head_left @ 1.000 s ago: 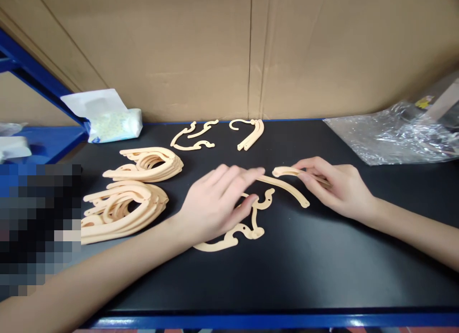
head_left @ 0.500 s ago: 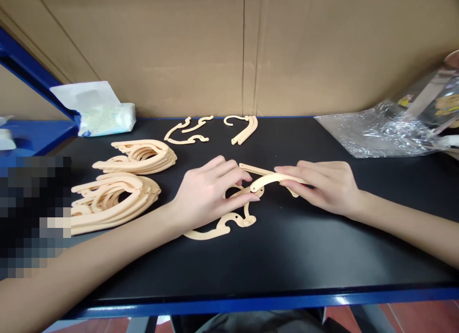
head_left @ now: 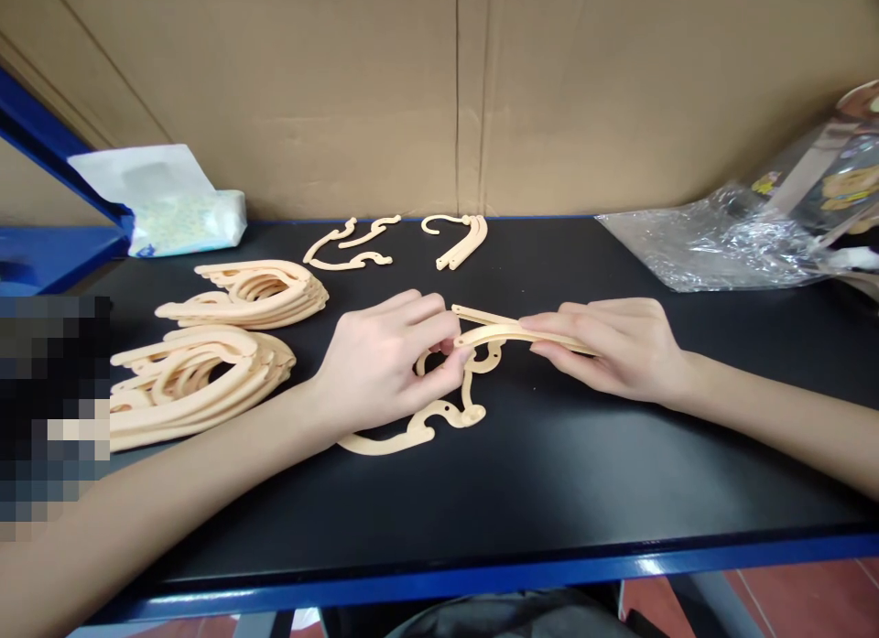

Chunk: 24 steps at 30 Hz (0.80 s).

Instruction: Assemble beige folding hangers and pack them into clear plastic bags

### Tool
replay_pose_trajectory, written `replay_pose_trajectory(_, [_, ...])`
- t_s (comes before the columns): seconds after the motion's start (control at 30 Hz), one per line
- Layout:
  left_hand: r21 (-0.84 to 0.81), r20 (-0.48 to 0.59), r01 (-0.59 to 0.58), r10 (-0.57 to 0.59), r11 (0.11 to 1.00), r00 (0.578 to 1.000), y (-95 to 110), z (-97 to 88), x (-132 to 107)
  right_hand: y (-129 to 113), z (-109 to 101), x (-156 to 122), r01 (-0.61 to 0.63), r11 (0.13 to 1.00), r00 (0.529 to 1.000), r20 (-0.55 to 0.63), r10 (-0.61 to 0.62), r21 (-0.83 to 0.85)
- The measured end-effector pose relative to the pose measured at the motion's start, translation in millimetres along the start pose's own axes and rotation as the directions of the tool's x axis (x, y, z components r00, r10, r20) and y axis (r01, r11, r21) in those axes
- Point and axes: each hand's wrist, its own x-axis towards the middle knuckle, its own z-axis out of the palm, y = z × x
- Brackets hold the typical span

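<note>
My right hand (head_left: pixel 604 350) pinches a pale beige, curved hanger arm (head_left: pixel 498 331) between thumb and fingers, holding it just above the table. A second, straighter strip (head_left: pixel 481 316) sticks out behind it toward the left. At the arm's left end, the thumb and fingers of my left hand (head_left: pixel 388 354) are closed on the tip. Below my left hand lies a hanger part with a scalloped edge (head_left: pixel 385 444), partly covered by that hand. More beige pieces (head_left: pixel 491 358) show between the two hands.
Two stacks of folded beige hangers, a rear one (head_left: pixel 312 295) and a front one (head_left: pixel 275 373), stand at left. Loose hanger parts (head_left: pixel 343 263) and a hook with arms (head_left: pixel 467 240) lie at the back. A tissue pack (head_left: pixel 192 224) and clear plastic bag (head_left: pixel 714 244) sit behind.
My left thumb and fingers have closed on the arm's end, where they were apart before. The curved arm has shifted slightly left and now lies closer to the strip behind it.
</note>
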Motion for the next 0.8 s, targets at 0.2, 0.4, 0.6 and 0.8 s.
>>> replay_pose_trajectory(0.2, [-0.152, 0.079, 0.146, -0.135, 0.977, 0.988, 1.1, 1.6, -0.8, 2.1, 1.0, -1.0, 0.018, 0.998, 0.999, -0.04, -0.015, 0.068])
replay_pose_trajectory(0.4, [-0.396, 0.137, 0.285, -0.251, 0.873, 0.958, 5.1, -3.7, -0.5, 4.1, 0.6, -3.1, 0.017, 0.991, 0.999, -0.041, -0.011, 0.132])
replay_pose_trajectory(0.6, [-0.461, 0.019, 0.036, -0.031, 0.886, 0.999, 8.7, -4.4, 0.5, -6.6, -0.9, 4.0, -0.006, 0.968, 1.0, 0.004, 0.005, 0.25])
replay_pose_trajectory(0.8, [-0.537, -0.135, -0.113, 0.047, 0.836, 0.99, 12.1, -6.0, -5.6, -4.1, 3.6, 6.3, -0.067, 0.951, 0.998, 0.034, 0.06, 0.302])
